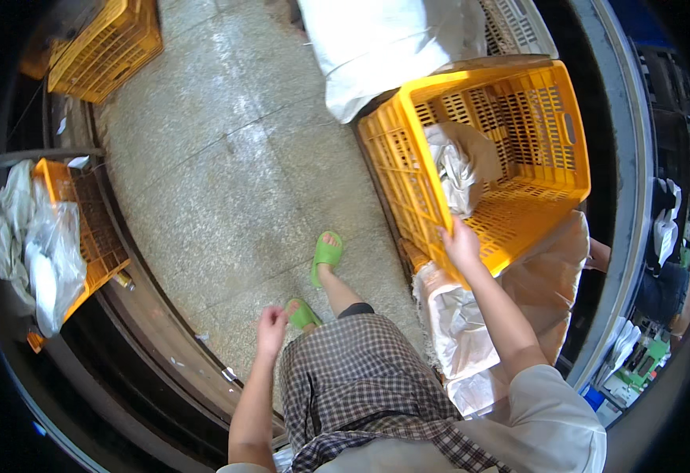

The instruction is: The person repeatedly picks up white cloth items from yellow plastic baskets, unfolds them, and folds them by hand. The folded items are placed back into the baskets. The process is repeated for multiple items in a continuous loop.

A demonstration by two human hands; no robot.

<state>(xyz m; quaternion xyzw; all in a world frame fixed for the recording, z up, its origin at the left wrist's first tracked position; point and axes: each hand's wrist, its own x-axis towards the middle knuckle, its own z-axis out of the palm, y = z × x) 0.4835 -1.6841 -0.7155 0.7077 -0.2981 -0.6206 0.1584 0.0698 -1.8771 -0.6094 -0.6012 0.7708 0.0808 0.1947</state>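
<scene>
grey, worn floor [203, 181] spreads under the person's green slippers [328, 251]. over on the right i see a big yellow crate [530, 201], tilted, its open top toward the person, with crumpled pale and brown wrapping [471, 162] inside. the right hand [461, 246] grips its near rim, fingers bent around the edge. a plastic-lined container [554, 288] stands just this side of it; a white sack [376, 47] lies beyond. the left hand [271, 327] hangs free of the crate, fingers curled, how tightly i can't tell. a grey oblong [570, 128] on the crate's end, label or slot, is too small to make out.
</scene>
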